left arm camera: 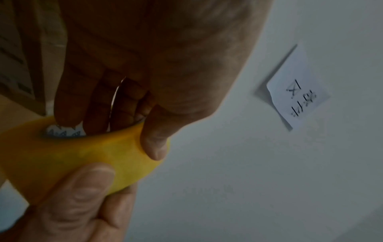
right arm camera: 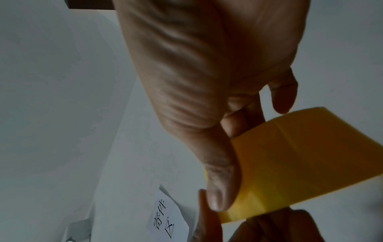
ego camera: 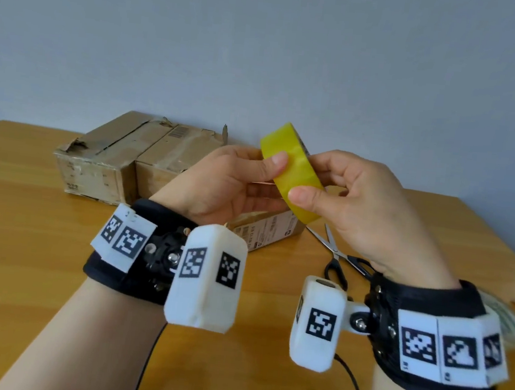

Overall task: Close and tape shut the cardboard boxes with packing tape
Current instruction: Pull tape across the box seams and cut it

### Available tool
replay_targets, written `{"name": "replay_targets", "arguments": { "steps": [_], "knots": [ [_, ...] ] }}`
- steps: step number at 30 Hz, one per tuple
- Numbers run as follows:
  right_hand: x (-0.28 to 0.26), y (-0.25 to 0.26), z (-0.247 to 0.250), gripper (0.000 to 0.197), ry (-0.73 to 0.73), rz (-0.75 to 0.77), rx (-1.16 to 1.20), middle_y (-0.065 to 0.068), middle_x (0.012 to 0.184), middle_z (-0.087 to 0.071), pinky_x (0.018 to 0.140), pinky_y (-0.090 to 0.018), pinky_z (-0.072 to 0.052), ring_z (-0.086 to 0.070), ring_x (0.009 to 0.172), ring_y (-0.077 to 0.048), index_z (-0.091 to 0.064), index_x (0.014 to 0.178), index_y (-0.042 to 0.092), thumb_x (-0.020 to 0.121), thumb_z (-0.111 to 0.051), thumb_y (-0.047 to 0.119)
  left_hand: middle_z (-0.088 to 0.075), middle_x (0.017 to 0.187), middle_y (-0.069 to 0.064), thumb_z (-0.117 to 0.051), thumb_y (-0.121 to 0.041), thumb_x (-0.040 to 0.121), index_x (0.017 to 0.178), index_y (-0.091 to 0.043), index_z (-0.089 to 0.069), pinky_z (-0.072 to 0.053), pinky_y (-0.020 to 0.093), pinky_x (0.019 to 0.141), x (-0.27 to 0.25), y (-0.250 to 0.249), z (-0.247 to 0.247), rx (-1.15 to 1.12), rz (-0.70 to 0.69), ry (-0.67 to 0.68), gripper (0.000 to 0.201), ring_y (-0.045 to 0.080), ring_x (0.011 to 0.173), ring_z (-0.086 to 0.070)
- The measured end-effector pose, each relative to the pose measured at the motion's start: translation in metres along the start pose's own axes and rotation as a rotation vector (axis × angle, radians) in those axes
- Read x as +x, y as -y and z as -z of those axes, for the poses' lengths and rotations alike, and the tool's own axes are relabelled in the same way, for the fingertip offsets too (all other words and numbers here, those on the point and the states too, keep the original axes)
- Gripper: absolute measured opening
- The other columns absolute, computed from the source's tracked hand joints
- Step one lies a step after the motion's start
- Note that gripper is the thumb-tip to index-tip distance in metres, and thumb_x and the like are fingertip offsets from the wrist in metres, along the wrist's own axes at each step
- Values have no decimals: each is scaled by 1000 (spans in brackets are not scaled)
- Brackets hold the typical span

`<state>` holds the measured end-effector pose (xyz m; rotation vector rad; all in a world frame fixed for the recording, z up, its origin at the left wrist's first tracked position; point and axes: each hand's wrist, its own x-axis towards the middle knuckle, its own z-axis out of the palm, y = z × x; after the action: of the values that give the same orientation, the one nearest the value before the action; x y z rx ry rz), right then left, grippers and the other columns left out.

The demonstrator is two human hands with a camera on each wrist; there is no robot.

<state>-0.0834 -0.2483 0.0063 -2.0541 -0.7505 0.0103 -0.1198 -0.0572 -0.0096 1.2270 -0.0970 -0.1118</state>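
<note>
Tape roll: a yellow tape roll [ego camera: 291, 174] is held up in the air between both hands, above the table and tilted on its edge.
Left hand: the left hand [ego camera: 222, 184] is closed on the tape roll; its thumb is pressed on the yellow outer band, and in the left wrist view its fingers [left arm camera: 68, 104] are poked into the hole of the roll.
Right hand: the right hand [ego camera: 360, 202] is also closed on the tape roll; its thumb is laid on the outer band near the lower end, and its other fingers are curled behind the roll.
Big boxes: 2 worn cardboard boxes [ego camera: 132, 159] are seen on the table past the left hand, side by side and touching, with their flaps down.
Small box: a small box [ego camera: 266, 230] with labels is lying on the table under the hands, partly hidden by the left hand.
Scissors: scissors [ego camera: 335, 257] with black handles are lying on the table just beside the small box, below the right hand, with the blades apart.
Table: a wooden table [ego camera: 23, 233] is under everything.
Paper note: a white paper note [left arm camera: 298, 91] with writing is stuck on the grey wall, seen in both wrist views.
Wrist bands: black wrist bands [ego camera: 149, 247] with white marked blocks are worn on both wrists.
</note>
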Motion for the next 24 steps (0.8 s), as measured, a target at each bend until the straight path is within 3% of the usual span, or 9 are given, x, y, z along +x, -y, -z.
{"name": "replay_targets", "arguments": {
  "steps": [4,6,10,14,17,20,24],
  "knots": [
    [-2,1,6,34,47,38,-24,21,118,-70,84,-17,-42,-60,113,8,-69,122,39,89,-74,41,-62,128,25,-51,-28,93,131,8,-53,-59,34,89,-2,-3,4,-118,0,30,53,31,111,-65],
    [-3,0,8,34,69,55,-26,21,121,-69,89,-21,-43,-59,116,7,-68,125,40,92,-71,39,-64,126,25,-51,-27,91,127,6,-57,-60,33,85,-2,-3,6,-175,8,20,49,30,107,-67],
    [-3,-4,10,30,106,66,-7,19,116,-72,99,-41,-52,-65,111,-1,-69,124,38,94,-69,40,-69,117,20,-51,-27,91,116,0,-63,-59,35,85,-2,-3,9,-307,22,11,39,29,104,-70],
    [-2,-6,11,23,71,105,27,15,112,-74,99,-48,-53,-67,110,-7,-73,116,34,94,-71,38,-66,122,21,-51,-35,92,121,-1,-62,-59,34,84,-1,-3,8,-325,11,-11,46,28,108,-68],
    [1,-8,7,25,-10,106,95,13,110,-76,100,-49,-53,-69,109,-9,-74,112,30,90,-72,41,-63,128,21,-56,-42,88,130,0,-58,-56,33,91,-1,-2,7,-232,-7,29,60,27,113,-64],
    [3,-10,4,19,-44,106,105,14,107,-76,97,-46,-56,-70,105,-5,-74,111,29,94,-71,36,-66,123,18,-64,-26,87,129,3,-59,-56,31,89,-1,-1,6,-114,1,61,51,24,107,-66],
    [3,-12,7,22,-16,102,88,14,111,-75,99,-44,-55,-68,110,-5,-72,116,30,95,-71,36,-67,121,20,-58,-17,88,126,8,-58,-55,32,90,-1,-1,6,-135,-6,24,46,29,107,-65]
  ]
}}
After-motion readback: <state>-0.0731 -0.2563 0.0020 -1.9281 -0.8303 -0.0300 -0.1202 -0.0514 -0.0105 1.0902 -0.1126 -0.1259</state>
